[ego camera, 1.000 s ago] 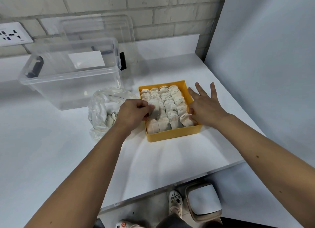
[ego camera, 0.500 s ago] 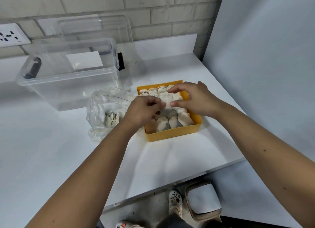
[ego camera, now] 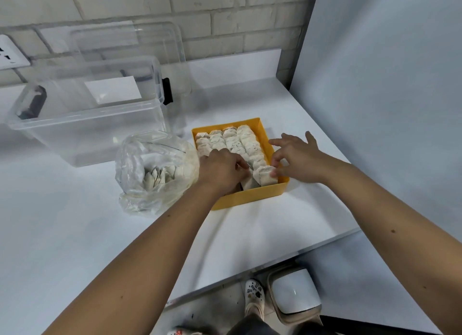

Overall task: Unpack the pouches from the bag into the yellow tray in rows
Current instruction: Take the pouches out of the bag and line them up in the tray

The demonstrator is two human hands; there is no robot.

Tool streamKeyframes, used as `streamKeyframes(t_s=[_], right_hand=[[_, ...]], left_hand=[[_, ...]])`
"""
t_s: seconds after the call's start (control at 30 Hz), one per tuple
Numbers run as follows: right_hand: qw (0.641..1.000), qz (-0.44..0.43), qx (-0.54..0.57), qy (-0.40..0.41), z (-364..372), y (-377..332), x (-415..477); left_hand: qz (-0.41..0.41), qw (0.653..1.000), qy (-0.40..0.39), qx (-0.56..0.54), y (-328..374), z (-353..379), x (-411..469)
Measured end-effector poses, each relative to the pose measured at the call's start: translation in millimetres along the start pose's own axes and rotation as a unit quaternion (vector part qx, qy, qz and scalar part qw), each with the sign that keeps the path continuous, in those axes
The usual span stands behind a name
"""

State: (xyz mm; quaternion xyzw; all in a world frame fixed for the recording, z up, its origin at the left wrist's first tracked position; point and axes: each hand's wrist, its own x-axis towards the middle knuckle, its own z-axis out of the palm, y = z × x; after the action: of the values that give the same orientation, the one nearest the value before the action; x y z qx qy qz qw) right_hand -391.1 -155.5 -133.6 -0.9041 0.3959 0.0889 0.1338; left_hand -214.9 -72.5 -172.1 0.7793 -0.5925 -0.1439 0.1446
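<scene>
Head view: right grip (ego camera: 297, 159) is pinching pale paper pouch (ego camera: 266, 175) at near-right corner of yellow plastic tray (ego camera: 250, 197); left grip (ego camera: 221, 170) is curling, hold unclear.

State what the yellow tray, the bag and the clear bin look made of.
Yellow tray: likely rigid plastic, matte, with even colour and straight thin walls. Bag: thin clear plastic film, glossy and crumpled, pouches visible through it. Clear bin: hard transparent plastic, smooth, see-through sides.

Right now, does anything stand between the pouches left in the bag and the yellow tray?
No object does: the bag lies right beside the yellow tray. Only the left hand covers the tray's bag-side near corner.
</scene>
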Motion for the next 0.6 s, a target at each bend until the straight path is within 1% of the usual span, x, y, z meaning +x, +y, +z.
streamKeyframes(t_s=[0.1,0.2,0.37,0.6], right_hand=[[1.0,-0.004,0.003,-0.009,-0.1,2.6,1.4],[1.0,-0.002,-0.008,-0.012,1.1,4.1,3.4],[0.999,0.004,-0.042,0.013,8.3,12.0,8.6],[1.0,0.011,0.002,0.014,15.2,18.1,7.8]], left_hand=[[0.009,0.999,-0.007,0.051,4.6,5.2,7.1],[0.015,0.999,-0.002,0.046,8.6,6.6,10.0],[0.025,0.998,-0.001,0.06,16.8,6.1,9.6],[0.038,0.998,-0.006,0.054,15.7,10.1,10.9]])
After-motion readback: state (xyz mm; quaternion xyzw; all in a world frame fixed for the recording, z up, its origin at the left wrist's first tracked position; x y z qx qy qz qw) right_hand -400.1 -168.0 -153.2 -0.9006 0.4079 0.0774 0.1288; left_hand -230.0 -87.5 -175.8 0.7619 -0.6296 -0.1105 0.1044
